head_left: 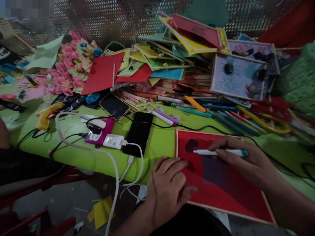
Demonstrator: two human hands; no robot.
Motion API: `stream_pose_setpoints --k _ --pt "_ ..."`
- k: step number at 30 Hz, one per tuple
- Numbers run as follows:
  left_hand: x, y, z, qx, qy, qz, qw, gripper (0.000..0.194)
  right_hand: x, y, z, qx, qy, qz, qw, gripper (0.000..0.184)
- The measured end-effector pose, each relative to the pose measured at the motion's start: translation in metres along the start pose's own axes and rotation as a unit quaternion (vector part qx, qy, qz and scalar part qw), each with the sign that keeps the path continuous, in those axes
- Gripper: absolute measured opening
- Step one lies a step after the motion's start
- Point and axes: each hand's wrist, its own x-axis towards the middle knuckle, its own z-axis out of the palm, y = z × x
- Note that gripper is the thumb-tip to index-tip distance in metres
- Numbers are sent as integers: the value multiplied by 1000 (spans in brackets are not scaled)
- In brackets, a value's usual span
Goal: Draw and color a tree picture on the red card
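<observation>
A red board (236,193) edged with pale wooden strips lies at the front edge of the green table, tilted toward me. Near its upper left sits a dark rounded shape (191,145). My right hand (233,152) pinches a white marker (205,152) with a green end, its tip close to that dark shape; whether it touches the board I cannot tell. My left hand (169,183) rests over the board's left edge, fingers loosely bent and spread, holding nothing that I can see. Shadow from the right hand falls across the red surface.
A black phone (139,132) and a magenta power strip (108,131) with chargers lie left of the board. A black cable (209,127) runs behind it. Pens, sticks, framed cards (238,75) and pink paper flowers (67,65) crowd the back. A yellow glue gun (48,114) stands left.
</observation>
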Motion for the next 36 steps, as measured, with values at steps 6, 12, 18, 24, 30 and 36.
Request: stream_pose_setpoints --k 6,12,18,24,30,36 --pt "2 0 -1 -1 8 2 1000 32 1 0 0 -5 9 11 1000 47" --pt "2 1 -1 -4 6 -2 1000 35 -1 -3 3 3 -12 -16 1000 38" --pt "1 1 -1 1 -3 -4 1000 37 -1 -4 1 2 -3 -24 1000 36" --pt "1 0 0 1 4 2 1000 28 -2 -5 2 5 -15 -26 1000 35" --pt "1 1 0 -9 8 -2 1000 35 0 -3 3 4 -11 -37 999 36" --pt "1 1 0 -2 10 -1 1000 39 0 5 0 -12 21 -36 999 33"
